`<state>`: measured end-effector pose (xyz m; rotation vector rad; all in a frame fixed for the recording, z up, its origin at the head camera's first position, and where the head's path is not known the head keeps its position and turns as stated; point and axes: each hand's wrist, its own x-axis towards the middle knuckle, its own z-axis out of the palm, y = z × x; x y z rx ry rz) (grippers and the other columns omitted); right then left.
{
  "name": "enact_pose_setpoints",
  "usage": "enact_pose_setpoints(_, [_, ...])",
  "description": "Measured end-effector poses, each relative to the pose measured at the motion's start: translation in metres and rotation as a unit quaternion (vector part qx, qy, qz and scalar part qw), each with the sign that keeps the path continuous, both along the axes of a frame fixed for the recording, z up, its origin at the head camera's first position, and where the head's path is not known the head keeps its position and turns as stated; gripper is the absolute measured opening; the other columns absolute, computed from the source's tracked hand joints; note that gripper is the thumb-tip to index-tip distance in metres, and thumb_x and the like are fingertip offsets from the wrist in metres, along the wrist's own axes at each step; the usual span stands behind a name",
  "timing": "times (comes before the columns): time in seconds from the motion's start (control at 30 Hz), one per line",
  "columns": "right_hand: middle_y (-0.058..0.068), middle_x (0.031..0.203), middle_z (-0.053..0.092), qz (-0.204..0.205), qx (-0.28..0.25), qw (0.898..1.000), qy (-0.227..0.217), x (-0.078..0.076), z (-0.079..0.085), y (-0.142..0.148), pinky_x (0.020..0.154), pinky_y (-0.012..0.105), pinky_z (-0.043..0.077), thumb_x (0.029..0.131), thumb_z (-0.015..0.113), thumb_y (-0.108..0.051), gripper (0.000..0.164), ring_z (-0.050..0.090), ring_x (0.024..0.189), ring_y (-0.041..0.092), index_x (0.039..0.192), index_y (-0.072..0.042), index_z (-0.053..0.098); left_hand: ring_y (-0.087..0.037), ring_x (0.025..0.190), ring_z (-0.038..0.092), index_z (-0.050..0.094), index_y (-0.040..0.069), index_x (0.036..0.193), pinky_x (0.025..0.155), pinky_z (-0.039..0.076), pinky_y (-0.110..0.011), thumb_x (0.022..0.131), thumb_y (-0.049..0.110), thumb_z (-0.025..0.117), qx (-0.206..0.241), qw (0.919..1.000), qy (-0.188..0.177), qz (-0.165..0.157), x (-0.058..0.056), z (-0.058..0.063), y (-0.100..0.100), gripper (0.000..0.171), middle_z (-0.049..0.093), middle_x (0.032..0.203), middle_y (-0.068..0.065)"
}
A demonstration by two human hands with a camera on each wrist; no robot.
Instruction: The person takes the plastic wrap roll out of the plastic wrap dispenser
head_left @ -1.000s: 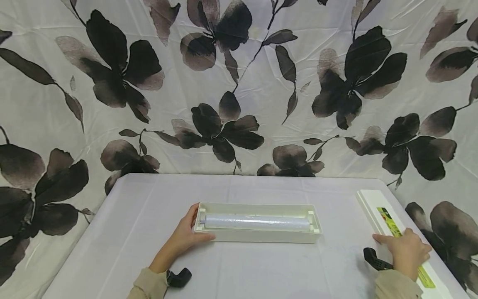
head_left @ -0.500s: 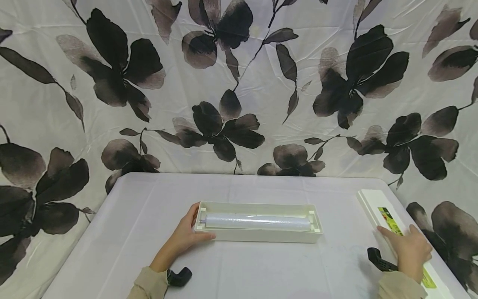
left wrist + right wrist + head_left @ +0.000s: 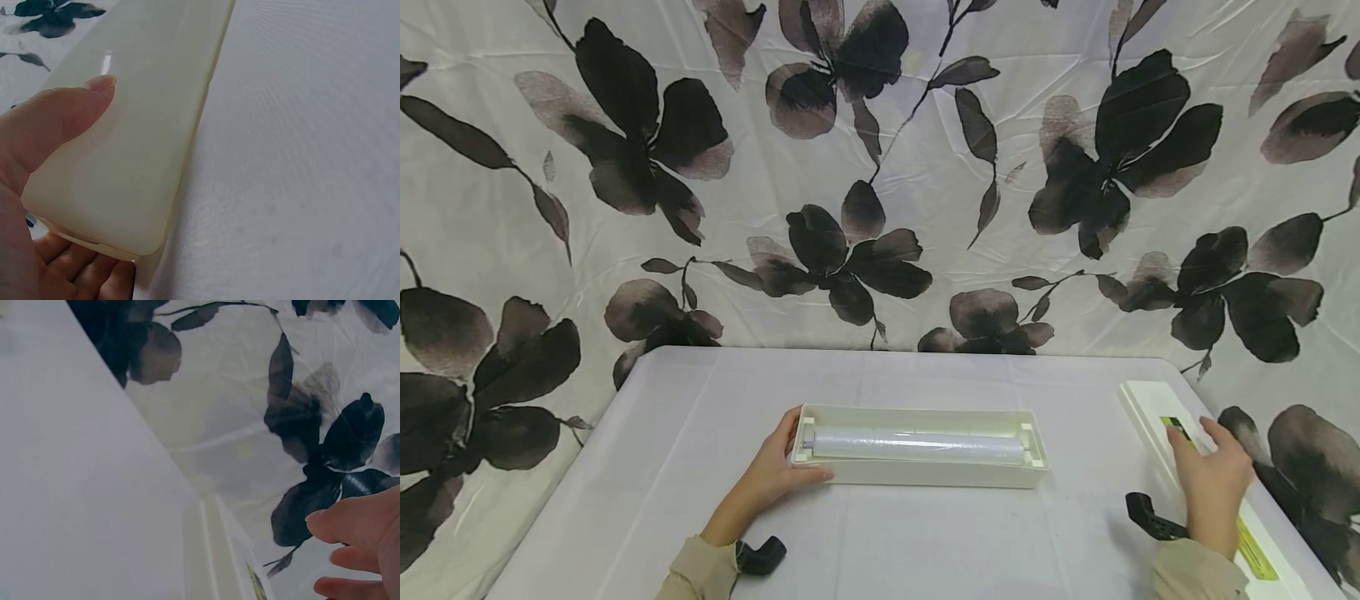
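A long cream plastic box [image 3: 925,476] lies across the middle of the table, its top uncovered. Inside it is a roll of clear plastic film [image 3: 917,447]. My left hand [image 3: 778,467] grips the box's left end. In the left wrist view the thumb [image 3: 75,112] presses the side wall and the other fingers curl round the end. At the right, a long white lid [image 3: 1142,406] with a yellow-green label [image 3: 1255,550] lies slanted. My right hand [image 3: 1213,483] is over the lid with fingers spread; the right wrist view shows its fingertips apart, with nothing between them.
White cloth covers the table [image 3: 925,542]. Its right edge runs close beside the lid. A floral curtain [image 3: 880,167] hangs behind the table. A black wrist mount [image 3: 762,557] sits on the left wrist and another black mount [image 3: 1153,517] on the right.
My right hand has lifted from the lid and moved up, away from its earlier place on the label, fingers spreading. My left hand and the box have stayed put.
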<state>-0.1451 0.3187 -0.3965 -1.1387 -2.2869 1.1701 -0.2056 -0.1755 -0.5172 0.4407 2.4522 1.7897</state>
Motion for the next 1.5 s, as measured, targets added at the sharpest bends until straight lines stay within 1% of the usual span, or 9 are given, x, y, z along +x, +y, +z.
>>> enact_pose_setpoints(0.03, [0.023, 0.16, 0.022, 0.025, 0.0, 1.0, 0.003, -0.006, -0.019, 0.022, 0.115, 0.06, 0.011, 0.1, 0.051, -0.03, 0.063, 0.011, 0.147, 0.042, 0.153, -0.003, 0.031, -0.027, 0.123, 0.051, 0.034, 0.01, 0.148, 0.102, 0.04, -0.029, 0.069, 0.018, 0.091, 0.001, 1.0, 0.0, -0.001, 0.0, 0.0, 0.0, 0.098, 0.051, 0.14, -0.012])
enact_pose_setpoints(0.1, [0.023, 0.16, 0.021, 0.072, -0.004, 0.997, 0.015, -0.013, -0.041, 0.051, 0.114, 0.062, 0.009, 0.097, 0.056, -0.037, 0.069, 0.008, 0.147, 0.045, 0.153, -0.004, 0.033, -0.027, 0.122, 0.051, 0.034, 0.01, 0.148, 0.101, 0.041, -0.028, 0.069, 0.017, 0.091, 0.004, 1.0, 0.0, -0.002, 0.0, 0.001, 0.0, 0.098, 0.051, 0.139, -0.012])
enact_pose_setpoints(0.2, [0.021, 0.16, 0.024, 0.082, 0.003, 0.996, 0.033, -0.02, -0.051, 0.058, 0.114, 0.062, 0.008, 0.097, 0.056, -0.038, 0.067, 0.01, 0.148, 0.043, 0.152, -0.006, 0.036, -0.026, 0.121, 0.051, 0.034, 0.01, 0.148, 0.1, 0.041, -0.026, 0.069, 0.017, 0.091, 0.005, 1.0, 0.0, -0.003, 0.0, 0.001, 0.0, 0.097, 0.051, 0.139, -0.012])
enact_pose_setpoints(0.4, [0.022, 0.157, 0.031, 0.092, 0.026, 0.994, 0.056, -0.024, -0.044, 0.04, 0.115, 0.06, 0.011, 0.1, 0.051, -0.032, 0.058, 0.017, 0.147, 0.04, 0.151, -0.006, 0.039, -0.027, 0.121, 0.052, 0.034, 0.011, 0.148, 0.1, 0.042, -0.031, 0.069, 0.018, 0.092, 0.001, 1.0, -0.001, -0.002, 0.001, 0.002, 0.0, 0.098, 0.051, 0.14, -0.012])
enact_pose_setpoints(0.63, [0.025, 0.138, 0.054, 0.131, 0.083, 0.975, 0.161, -0.029, -0.043, 0.023, 0.115, 0.051, 0.02, 0.097, 0.059, -0.019, 0.044, 0.041, 0.135, 0.04, 0.137, -0.001, 0.056, -0.028, 0.122, 0.052, 0.035, 0.011, 0.148, 0.098, 0.044, -0.032, 0.068, 0.017, 0.092, 0.006, 1.0, -0.001, -0.001, 0.002, 0.002, 0.001, 0.098, 0.051, 0.14, -0.013])
enact_pose_setpoints(0.93, [0.02, 0.131, 0.061, 0.173, 0.059, 0.959, 0.215, -0.04, -0.04, 0.0, 0.114, 0.046, 0.024, 0.096, 0.064, -0.019, 0.039, 0.048, 0.13, 0.027, 0.133, -0.007, 0.062, -0.027, 0.121, 0.052, 0.033, 0.01, 0.148, 0.097, 0.044, -0.03, 0.068, 0.018, 0.091, -0.006, 0.9999, 0.01, -0.003, 0.001, 0.0, -0.001, 0.099, 0.05, 0.14, -0.013])
enact_pose_setpoints(1.17, [0.014, 0.125, 0.065, 0.205, 0.058, 0.942, 0.258, -0.045, -0.039, -0.013, 0.112, 0.03, 0.032, 0.094, 0.067, -0.011, 0.036, 0.053, 0.111, -0.005, 0.129, -0.003, 0.064, -0.028, 0.121, 0.052, 0.034, 0.011, 0.148, 0.098, 0.044, -0.031, 0.068, 0.019, 0.092, -0.005, 1.0, 0.006, -0.001, 0.002, 0.001, -0.001, 0.099, 0.05, 0.14, -0.012])
enact_pose_setpoints(1.3, [0.013, 0.123, 0.066, 0.229, 0.055, 0.931, 0.278, -0.047, -0.037, -0.021, 0.108, 0.024, 0.034, 0.093, 0.068, -0.007, 0.036, 0.055, 0.108, -0.004, 0.128, -0.001, 0.064, -0.029, 0.121, 0.052, 0.035, 0.011, 0.148, 0.098, 0.044, -0.033, 0.068, 0.019, 0.091, 0.0, 1.0, 0.0, -0.001, 0.001, 0.001, 0.0, 0.098, 0.05, 0.14, -0.013])
enact_pose_setpoints(1.5, [0.016, 0.123, 0.065, 0.265, 0.053, 0.921, 0.281, -0.049, -0.032, -0.035, 0.106, 0.022, 0.037, 0.092, 0.069, -0.006, 0.035, 0.055, 0.109, -0.002, 0.127, -0.001, 0.064, -0.027, 0.12, 0.052, 0.035, 0.011, 0.148, 0.097, 0.044, -0.031, 0.068, 0.018, 0.091, 0.002, 1.0, -0.001, 0.0, 0.001, 0.001, 0.0, 0.098, 0.051, 0.14, -0.012])
